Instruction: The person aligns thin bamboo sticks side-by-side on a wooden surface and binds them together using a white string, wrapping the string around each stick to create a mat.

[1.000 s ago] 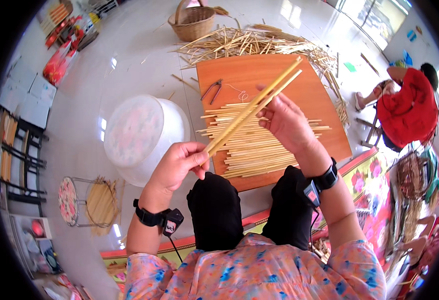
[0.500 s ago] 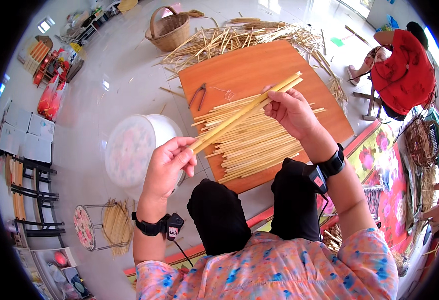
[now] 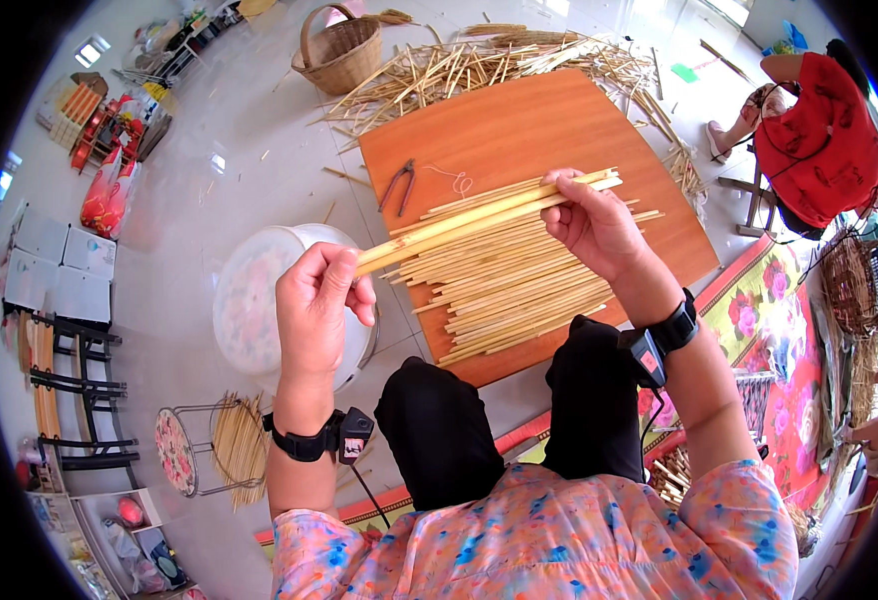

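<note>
Kneeling over the work, the person has dark-trousered knees (image 3: pixel 504 420) at the near edge of a flat orange-brown wooden board (image 3: pixel 519 130) that lies on the pale tiled floor (image 3: pixel 229 190). Both wrists carry black bands with small devices.

Closed around the near end of a few long pale-yellow split bamboo strips (image 3: pixel 479 213), the left hand (image 3: pixel 317 310) has its fingers curled and thumb on top, just above a round white plastic tub lid with faint pink print (image 3: pixel 259 300). The right hand (image 3: pixel 594 225) is clamped on the same strips towards their far end, fingers wrapped under and thumb over, so the small bundle hangs level in the air above the board, apart from the rest.

Beneath it, a loose row of matching cut bamboo strips (image 3: pixel 519 285) lies side by side on the board, ends roughly even. To do this well, I judge the held strips should stay parallel, with both grips firm so none slips or fans out, and their ends squared against each other before anything else.

Farther up the board rest small dark metal pliers (image 3: pixel 400 184) and a curl of thin string (image 3: pixel 456 182). Beyond the far edge spreads a heap of rough straw-coloured offcuts (image 3: pixel 479 62), with a woven wicker basket with a hoop handle (image 3: pixel 339 52) beside it. At the far right another person in a red top (image 3: pixel 824 150) sits at separate work.
</note>
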Motion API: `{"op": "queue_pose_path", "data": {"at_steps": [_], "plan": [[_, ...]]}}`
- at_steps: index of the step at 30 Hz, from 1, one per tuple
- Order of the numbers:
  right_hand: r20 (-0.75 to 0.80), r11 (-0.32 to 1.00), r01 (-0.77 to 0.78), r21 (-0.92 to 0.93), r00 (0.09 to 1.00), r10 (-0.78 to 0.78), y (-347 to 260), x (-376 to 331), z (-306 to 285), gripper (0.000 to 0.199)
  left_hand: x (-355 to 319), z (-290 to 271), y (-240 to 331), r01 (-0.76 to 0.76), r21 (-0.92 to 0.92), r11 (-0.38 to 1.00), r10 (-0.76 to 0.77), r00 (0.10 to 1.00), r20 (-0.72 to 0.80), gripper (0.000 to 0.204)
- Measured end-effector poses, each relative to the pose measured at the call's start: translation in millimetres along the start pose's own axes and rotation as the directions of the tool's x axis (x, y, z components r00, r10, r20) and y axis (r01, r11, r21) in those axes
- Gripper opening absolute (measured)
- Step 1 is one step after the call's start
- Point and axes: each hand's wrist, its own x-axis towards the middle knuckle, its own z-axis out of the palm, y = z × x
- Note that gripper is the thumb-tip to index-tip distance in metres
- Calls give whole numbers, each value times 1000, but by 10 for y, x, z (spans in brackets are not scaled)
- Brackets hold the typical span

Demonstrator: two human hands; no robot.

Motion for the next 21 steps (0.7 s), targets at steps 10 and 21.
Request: {"op": "queue_pose_path", "data": {"at_steps": [10,21], "plan": [[33,1000,6,25,999,-7,24,-153,-70,18,-10,119,46,35,99,995,-26,995,-100,39],[22,1000,-16,-21,1000,17,52,-237,15,27,-62,159,46,43,108,993,-24,985,-168,40]]}}
